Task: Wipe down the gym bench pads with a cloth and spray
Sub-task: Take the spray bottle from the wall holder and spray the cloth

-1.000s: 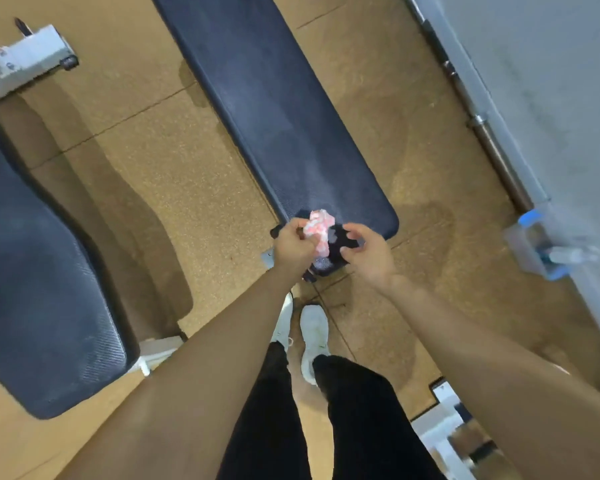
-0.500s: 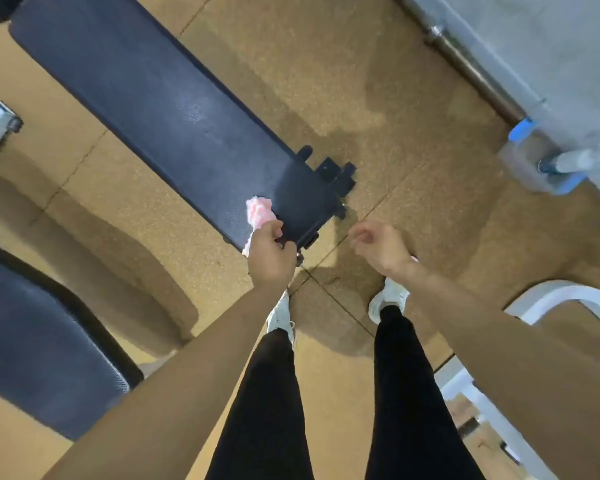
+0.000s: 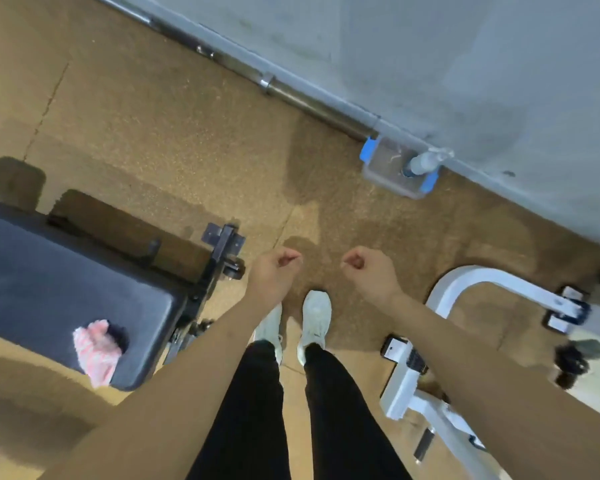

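Note:
A pink and white cloth [image 3: 96, 349] lies crumpled on the near corner of the black bench pad [image 3: 49, 278] at the left, partly hanging over its edge. Neither hand touches it. My left hand [image 3: 274, 271] hovers over the floor right of the bench end, its fingers curled shut on nothing. My right hand [image 3: 369, 270] is held beside it, also curled and empty. A spray bottle [image 3: 425, 161] stands in a clear box with blue clips [image 3: 392, 168] against the wall, well ahead of both hands.
A barbell [image 3: 291, 93] lies along the foot of the grey wall. The bench's black metal foot [image 3: 222, 251] juts out beside my left hand. A white machine frame [image 3: 465, 292] stands at the right. My white shoes [image 3: 314, 317] are on the cork-coloured floor.
My left hand let go of the cloth, which now rests on the bench corner. The view swung right towards the wall, and both hands now hang empty over the floor.

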Motion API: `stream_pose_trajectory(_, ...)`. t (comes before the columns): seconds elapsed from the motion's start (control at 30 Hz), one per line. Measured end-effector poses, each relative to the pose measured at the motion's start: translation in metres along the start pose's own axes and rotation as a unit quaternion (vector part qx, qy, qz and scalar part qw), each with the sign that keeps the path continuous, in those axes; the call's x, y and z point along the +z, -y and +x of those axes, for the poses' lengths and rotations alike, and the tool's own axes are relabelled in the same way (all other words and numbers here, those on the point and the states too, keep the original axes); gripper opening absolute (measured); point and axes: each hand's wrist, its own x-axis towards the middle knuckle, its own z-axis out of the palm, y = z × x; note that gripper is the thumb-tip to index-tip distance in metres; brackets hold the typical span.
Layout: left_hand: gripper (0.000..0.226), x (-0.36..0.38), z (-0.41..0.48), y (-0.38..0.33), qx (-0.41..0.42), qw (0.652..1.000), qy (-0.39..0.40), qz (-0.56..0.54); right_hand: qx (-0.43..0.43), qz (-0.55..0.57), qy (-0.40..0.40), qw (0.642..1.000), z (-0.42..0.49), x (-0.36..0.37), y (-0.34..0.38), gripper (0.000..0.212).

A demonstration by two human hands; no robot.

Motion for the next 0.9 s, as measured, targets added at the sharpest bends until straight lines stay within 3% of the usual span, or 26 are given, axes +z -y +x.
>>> stream_pose_trajectory(0.33, 0.012, 0.122, 0.141, -0.123, 0.060, 0.992, 0.098, 0.056, 0.075, 0.021, -0.107, 0.991, 0.139, -0.130, -0.079, 0.009)
stream_pose_trajectory(0.53, 0.021, 0.182, 0.216, -0.124, 0.040, 0.996, 0.076, 0.009, 0.086, -0.049, -0.171, 0.980, 0.272, -0.176, -0.146, 0.049)
stream_pose_trajectory(0.7, 0.016, 0.223, 0.253, -0.109, 0.028, 0.998, 0.059, -0.019, 0.055, -0.147, -0.112, 0.981, 0.370, -0.203, -0.194, 0.070)
stream_pose_trajectory(0.77, 0.013, 0.234, 0.260, -0.102, 0.016, 0.998, 0.049, -0.037, 0.049, -0.181, -0.084, 0.979, 0.398, -0.210, -0.206, 0.065)
stream_pose_trajectory(0.9, 0.004, 0.250, 0.261, -0.099, 0.002, 0.996, 0.063, -0.055, 0.004, -0.227, -0.080, 0.970, 0.426, -0.225, -0.214, 0.030)
